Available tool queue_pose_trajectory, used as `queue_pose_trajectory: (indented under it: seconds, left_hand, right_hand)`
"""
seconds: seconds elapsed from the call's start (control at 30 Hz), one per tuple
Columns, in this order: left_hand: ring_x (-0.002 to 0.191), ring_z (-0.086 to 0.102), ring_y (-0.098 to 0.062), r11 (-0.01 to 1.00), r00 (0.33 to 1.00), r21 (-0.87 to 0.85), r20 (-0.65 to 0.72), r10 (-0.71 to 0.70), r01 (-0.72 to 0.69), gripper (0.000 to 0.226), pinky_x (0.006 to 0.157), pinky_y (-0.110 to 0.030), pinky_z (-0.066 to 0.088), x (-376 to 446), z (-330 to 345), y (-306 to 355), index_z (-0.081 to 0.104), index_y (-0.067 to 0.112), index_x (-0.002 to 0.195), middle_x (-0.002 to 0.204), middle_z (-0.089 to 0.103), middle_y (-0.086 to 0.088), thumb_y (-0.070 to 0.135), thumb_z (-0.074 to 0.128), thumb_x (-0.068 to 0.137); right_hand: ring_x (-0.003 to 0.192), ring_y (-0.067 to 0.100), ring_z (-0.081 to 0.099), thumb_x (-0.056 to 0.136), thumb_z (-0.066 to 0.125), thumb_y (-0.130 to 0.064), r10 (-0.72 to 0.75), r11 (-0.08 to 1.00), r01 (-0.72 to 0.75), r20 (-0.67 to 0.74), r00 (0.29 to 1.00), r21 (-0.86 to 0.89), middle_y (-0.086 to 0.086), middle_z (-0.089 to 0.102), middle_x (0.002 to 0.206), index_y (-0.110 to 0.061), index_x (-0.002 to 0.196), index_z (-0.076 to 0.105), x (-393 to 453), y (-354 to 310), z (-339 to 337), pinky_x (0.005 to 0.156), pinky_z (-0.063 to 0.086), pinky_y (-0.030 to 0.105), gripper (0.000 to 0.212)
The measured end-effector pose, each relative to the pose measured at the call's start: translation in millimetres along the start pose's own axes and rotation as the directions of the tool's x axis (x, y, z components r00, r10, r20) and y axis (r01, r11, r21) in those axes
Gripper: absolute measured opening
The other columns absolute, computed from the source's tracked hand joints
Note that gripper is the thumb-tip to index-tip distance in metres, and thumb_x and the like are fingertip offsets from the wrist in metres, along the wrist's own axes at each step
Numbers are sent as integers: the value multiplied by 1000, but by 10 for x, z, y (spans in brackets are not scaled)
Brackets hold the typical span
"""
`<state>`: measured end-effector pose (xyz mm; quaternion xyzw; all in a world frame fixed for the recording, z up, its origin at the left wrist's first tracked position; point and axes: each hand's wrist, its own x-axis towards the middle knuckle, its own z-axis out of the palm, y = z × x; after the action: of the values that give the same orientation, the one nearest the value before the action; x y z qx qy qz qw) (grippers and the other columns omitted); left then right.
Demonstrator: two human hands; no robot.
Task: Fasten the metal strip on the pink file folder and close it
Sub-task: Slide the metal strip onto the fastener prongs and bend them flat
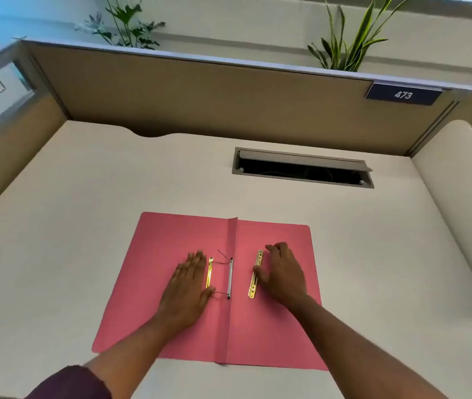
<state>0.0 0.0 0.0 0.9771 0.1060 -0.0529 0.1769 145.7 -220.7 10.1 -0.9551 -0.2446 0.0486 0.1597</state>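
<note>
Hands lay on an open pink file folder (272, 326) that was spread flat near the front edge of the white counter (85, 226), its centre crease running away from the person. The left hand (188, 289) rested palm down on the left leaf, fingers (197, 259) straight and close together, its inner edge touching a gold metal strip (209, 273) lying lengthwise just left of the crease. Two thin wire prongs (223, 262) ran from a white bar (230, 276) on the crease toward that strip. The right hand (283, 275) sat on the right leaf, fingers loosely spread and slightly curled, thumb and fingertips touching a second gold metal strip (255, 275) lying parallel to the crease. Neither hand was gripping anything; both were open and pressed against the folder. Farther back in the counter was an open cable slot (303, 168), and a number plate (403, 95) hung on the partition behind.
</note>
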Motion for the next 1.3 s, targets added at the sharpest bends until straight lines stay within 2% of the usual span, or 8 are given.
queue_pose_trajectory:
  seconds: [0.27,0.4,0.57,0.73,0.87,1.0,1.13,1.3]
  left_hand:
    - [152,-12,-15,993,991,49,87,104,-108,72,124,-35,-2,-24,109,8,-12,29,155,163,-12,9,47,33,102]
    - [150,-18,-11,967,961,49,133,243,-252,64,124,-39,-1,30,73,-13,-14,38,153,164,-11,15,48,24,104]
    - [151,-16,-19,923,917,96,184,353,-374,61,122,-44,-5,147,18,-49,-11,43,153,164,-14,16,44,26,105]
    - [153,-4,-21,920,921,137,188,341,-368,60,122,-44,2,184,6,-54,-2,43,154,166,-3,12,39,30,103]
    - [153,-1,-22,928,923,126,210,322,-352,59,121,-45,3,218,-29,-11,4,42,154,167,1,8,37,32,102]
    - [153,-3,-22,929,915,105,238,324,-356,59,121,-44,3,228,-66,-14,6,42,154,167,-4,6,37,33,102]
    - [153,-2,-21,931,905,59,265,332,-359,60,120,-46,7,269,-107,-23,8,44,153,165,-15,11,36,37,100]
    - [150,9,-24,927,890,27,290,351,-375,61,110,-50,19,340,-189,-7,13,44,150,162,-19,23,28,38,96]
  right_hand:
    - [104,25,63,92,68,-38,147,982,-148,17,989,117,6,58,121,-15,125,62,108,-139,66,81,56,37,41]
    - [95,22,66,89,75,-30,212,956,-210,10,977,204,5,58,119,-16,120,65,139,-173,101,78,56,34,36]
    - [89,18,68,87,78,-23,284,921,-269,-11,959,280,1,59,114,-17,111,70,120,-220,134,76,59,36,26]
    - [83,20,66,89,73,-16,321,913,-291,-63,945,286,1,60,107,-17,98,72,105,-266,160,68,49,29,9]
    - [82,24,64,91,69,-13,333,914,-305,-66,941,266,5,60,108,-12,97,70,102,-310,181,71,52,34,6]
    - [86,23,60,94,65,-13,333,921,-309,-68,941,238,6,59,108,-11,95,66,94,-383,200,72,45,31,3]
    - [92,24,57,97,60,-20,330,927,-313,-58,942,206,2,63,103,-17,95,61,66,-469,198,80,51,41,4]
    - [85,17,66,98,61,-17,408,816,-374,19,913,441,-7,70,92,-20,99,62,33,-547,136,77,54,37,2]
